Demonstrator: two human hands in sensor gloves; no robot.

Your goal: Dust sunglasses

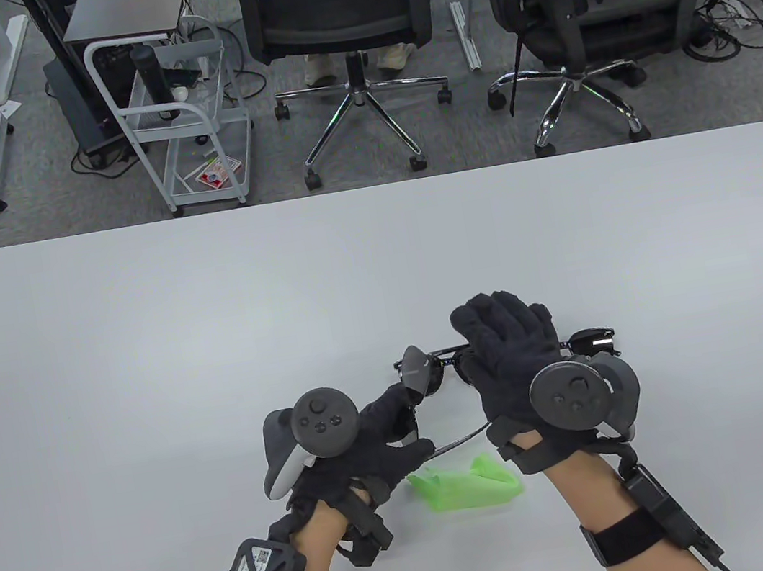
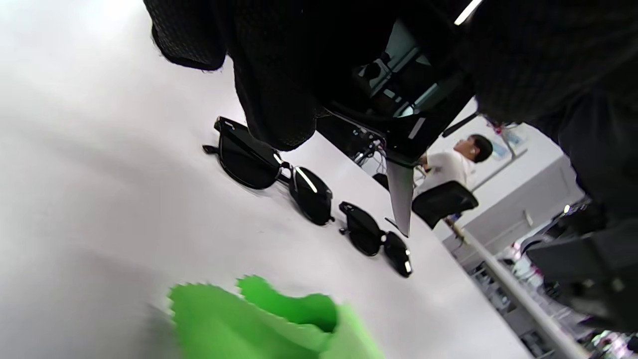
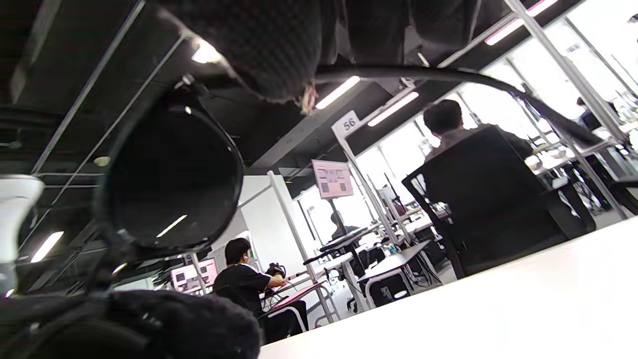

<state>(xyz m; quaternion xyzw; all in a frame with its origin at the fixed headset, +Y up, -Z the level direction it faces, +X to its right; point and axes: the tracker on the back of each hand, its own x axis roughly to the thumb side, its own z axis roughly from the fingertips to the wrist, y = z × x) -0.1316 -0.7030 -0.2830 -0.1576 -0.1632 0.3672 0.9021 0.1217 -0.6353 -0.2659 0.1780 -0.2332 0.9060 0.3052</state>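
1. Your left hand [image 1: 370, 433] fingers pinch the sunglasses [image 1: 433, 373] by lens and arm; your right hand [image 1: 511, 359] grips the bridge.
2. Light, fragile, slippery: hold the frame. Green cloth [image 1: 466, 483] lies beneath your fingers on the counter [image 1: 148, 375].

Both hands [image 1: 371, 440] [image 1: 511, 359] raised, close together

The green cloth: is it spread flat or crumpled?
Crumpled: the green cloth lies bunched on the table, with raised folds visible in both views.

Glossy dark-lensed sunglasses [image 1: 432, 372], thin black frame — soft green cloth [image 1: 466, 483] — fuzzy black knit gloves, matt white table [image 1: 145, 354]
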